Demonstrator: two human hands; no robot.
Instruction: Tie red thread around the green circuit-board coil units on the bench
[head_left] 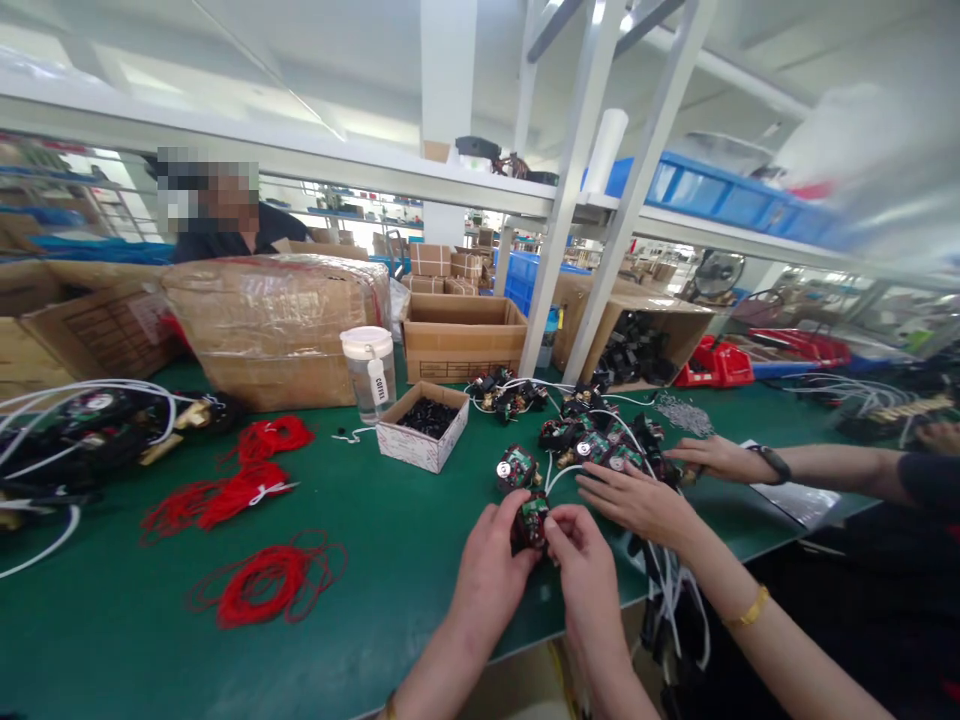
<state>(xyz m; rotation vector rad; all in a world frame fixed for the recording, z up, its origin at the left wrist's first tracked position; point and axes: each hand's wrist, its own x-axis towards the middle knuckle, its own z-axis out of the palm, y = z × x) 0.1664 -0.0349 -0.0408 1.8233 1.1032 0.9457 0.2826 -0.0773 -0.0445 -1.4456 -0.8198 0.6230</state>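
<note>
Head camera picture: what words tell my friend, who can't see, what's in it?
The left hand holds a small circuit-board assembly while the right hand touches its side, above a green tabletop. Another person's hand is by similar assemblies; red wire bundles lie to the left.

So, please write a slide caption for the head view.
Left hand and right hand hold a small circuit assembly at a green table with red coils.

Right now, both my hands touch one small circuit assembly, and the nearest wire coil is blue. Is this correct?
The colour is wrong: the head view shows the nearest wire coil red. Your left hand and right hand do touch one small circuit assembly.
</note>
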